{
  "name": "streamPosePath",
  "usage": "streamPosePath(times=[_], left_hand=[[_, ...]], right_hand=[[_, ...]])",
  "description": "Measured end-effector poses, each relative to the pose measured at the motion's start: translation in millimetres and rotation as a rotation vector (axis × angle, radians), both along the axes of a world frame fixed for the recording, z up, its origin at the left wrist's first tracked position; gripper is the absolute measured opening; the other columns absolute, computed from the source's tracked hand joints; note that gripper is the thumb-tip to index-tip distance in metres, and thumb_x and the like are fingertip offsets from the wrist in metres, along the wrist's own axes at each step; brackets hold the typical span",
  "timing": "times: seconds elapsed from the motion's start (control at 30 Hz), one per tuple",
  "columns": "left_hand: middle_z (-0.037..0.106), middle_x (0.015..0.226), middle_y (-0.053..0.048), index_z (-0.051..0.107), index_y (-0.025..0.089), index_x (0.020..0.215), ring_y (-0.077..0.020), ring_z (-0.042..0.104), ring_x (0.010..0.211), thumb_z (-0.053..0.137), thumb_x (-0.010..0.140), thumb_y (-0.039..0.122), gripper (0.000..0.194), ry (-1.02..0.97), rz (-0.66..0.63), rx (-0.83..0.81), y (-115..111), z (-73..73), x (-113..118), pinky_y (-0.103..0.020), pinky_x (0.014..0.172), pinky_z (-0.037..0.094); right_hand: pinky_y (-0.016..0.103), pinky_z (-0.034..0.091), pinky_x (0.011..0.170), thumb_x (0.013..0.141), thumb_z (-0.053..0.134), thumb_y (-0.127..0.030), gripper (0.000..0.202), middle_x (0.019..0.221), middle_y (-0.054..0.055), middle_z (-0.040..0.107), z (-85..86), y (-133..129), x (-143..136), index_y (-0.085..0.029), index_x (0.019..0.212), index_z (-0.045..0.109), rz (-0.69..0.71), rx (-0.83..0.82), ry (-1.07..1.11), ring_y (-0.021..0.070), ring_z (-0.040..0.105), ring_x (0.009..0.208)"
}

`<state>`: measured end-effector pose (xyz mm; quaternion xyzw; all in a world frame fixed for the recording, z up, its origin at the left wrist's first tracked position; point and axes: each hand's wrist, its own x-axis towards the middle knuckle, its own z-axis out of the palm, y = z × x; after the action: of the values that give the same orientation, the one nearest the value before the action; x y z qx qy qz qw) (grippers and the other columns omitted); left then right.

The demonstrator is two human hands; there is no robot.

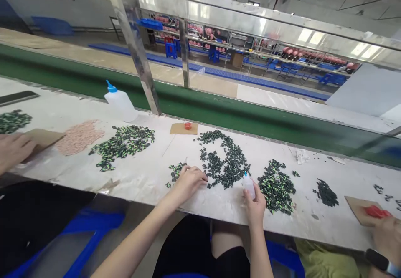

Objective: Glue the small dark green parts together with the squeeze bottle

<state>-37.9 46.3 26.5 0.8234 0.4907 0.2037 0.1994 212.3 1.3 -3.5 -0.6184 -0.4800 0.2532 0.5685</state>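
My right hand [256, 205] is wrapped round a small white squeeze bottle [248, 185] with a blue tip, held upright over the table's near side. My left hand [191, 182] rests low over the table with its fingers bent together; whatever they hold, if anything, is too small to make out. Just beyond its fingertips spreads a ring-shaped pile of small dark green pieces [230, 161]. A little heap of dark pieces with bright green parts [176, 171] lies against its left side. To the right of the bottle is a larger green-and-black pile [277, 188].
Behind stand a large white bottle [121, 104] and a cardboard piece [175, 129] with a red cap [187, 125]. Pink pieces [79, 137] lie leftward. Co-workers' hands [14, 148] hold cardboard at both sides. A metal post [138, 48] rises beside the green belt [200, 102].
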Motion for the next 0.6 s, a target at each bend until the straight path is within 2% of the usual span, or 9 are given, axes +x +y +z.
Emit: streamPosePath(times=[0.07,0.13,0.23,0.43,0.5,0.6], left_hand=[[0.073,0.089,-0.002,0.068,0.025,0.085,-0.0218,0.059,0.097,0.053,0.089,0.025,0.015,-0.086,0.007,-0.018,-18.9,-9.2,16.3,-0.044,0.095,0.029],[0.073,0.09,-0.002,0.069,0.025,0.084,-0.0223,0.059,0.1,0.056,0.087,0.024,0.013,-0.122,0.05,-0.051,-32.9,-16.9,30.9,-0.045,0.097,0.028],[0.073,0.094,-0.002,0.069,0.025,0.088,-0.0231,0.06,0.101,0.058,0.085,0.021,0.012,-0.158,0.141,-0.098,-43.8,-22.6,43.6,-0.046,0.097,0.029],[0.074,0.098,-0.002,0.067,0.025,0.097,-0.0239,0.061,0.105,0.061,0.083,0.019,0.017,-0.216,0.199,-0.178,-49.3,-24.4,42.9,-0.045,0.095,0.031],[0.075,0.096,-0.001,0.067,0.025,0.096,-0.0233,0.062,0.103,0.062,0.083,0.019,0.015,-0.224,0.217,-0.159,-50.5,-27.0,42.7,-0.044,0.095,0.031],[0.075,0.091,0.0,0.068,0.025,0.09,-0.0226,0.064,0.098,0.065,0.082,0.021,0.009,-0.241,0.261,-0.062,-51.8,-34.4,44.3,-0.044,0.094,0.03]], right_hand=[[0.027,0.043,0.046,0.074,0.059,-0.057,0.055,0.067,0.004,0.065,-0.1,-1.4,-0.1,-0.012,0.105,0.067,0.048,-0.059,0.085,0.015,0.053,0.05],[0.024,0.036,0.042,0.077,0.053,-0.059,0.056,0.056,0.0,0.057,0.6,-3.5,0.5,-0.011,0.102,0.066,0.075,-0.065,0.158,0.0132,0.048,0.045],[0.024,0.034,0.042,0.077,0.053,-0.057,0.049,0.056,0.0,0.056,3.0,-7.4,2.5,-0.014,0.098,0.065,0.103,-0.05,0.237,0.0136,0.049,0.047],[0.023,0.035,0.045,0.06,0.072,-0.045,0.039,0.072,0.005,0.064,2.9,-10.0,-1.4,-0.013,0.082,0.067,0.019,0.01,0.406,0.0101,0.045,0.049],[0.023,0.036,0.044,0.06,0.072,-0.044,0.038,0.07,0.005,0.064,2.1,-9.3,-6.6,-0.013,0.079,0.068,0.009,0.003,0.45,0.0105,0.046,0.049],[0.024,0.039,0.045,0.065,0.07,-0.047,0.035,0.063,0.004,0.063,1.3,-9.5,-14.2,-0.013,0.073,0.066,0.026,-0.039,0.396,0.0126,0.049,0.05]])
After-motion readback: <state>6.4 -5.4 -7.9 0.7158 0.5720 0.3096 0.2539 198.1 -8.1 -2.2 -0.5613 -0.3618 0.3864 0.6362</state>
